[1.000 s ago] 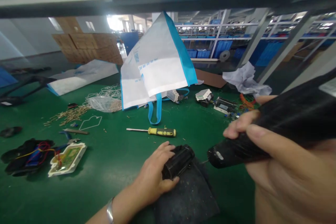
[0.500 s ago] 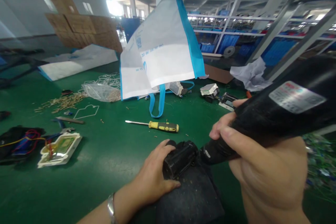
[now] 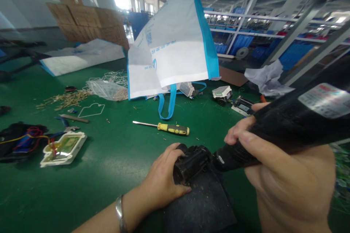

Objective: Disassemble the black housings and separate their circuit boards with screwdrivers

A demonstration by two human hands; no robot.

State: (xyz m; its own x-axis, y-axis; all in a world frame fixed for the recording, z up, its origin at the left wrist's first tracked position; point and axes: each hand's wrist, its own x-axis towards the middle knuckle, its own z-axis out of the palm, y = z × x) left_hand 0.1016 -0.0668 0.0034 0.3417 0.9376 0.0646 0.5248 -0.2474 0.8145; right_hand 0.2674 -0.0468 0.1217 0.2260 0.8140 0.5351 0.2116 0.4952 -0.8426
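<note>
My left hand point(image 3: 161, 178) is closed around a black plastic housing point(image 3: 191, 164) with rounded, tube-like sides, holding it at the far end of a dark flat block point(image 3: 199, 204). In my right hand point(image 3: 287, 174) is a thick black electric screwdriver point(image 3: 281, 131) with a silver label, tilted so its narrow nose points down and left. The nose meets the right end of the housing; its tip and the exact contact are hidden. Beyond my hands a yellow and grey screwdriver point(image 3: 173, 128) lies flat, with a few tiny screws around it.
A white and blue bag point(image 3: 175, 54) stands at the back. To the left lie an opened white casing with a circuit board point(image 3: 64, 149), pliers point(image 3: 67, 123) and a heap of brass-coloured pieces point(image 3: 68, 99). Further housings point(image 3: 222, 94) and crumpled paper point(image 3: 269, 78) sit at back right.
The view has shifted slightly, so the table things appear a little higher and most sit further right. Both hands keep their holds, and the electric screwdriver's nose stays at the housing's right end.
</note>
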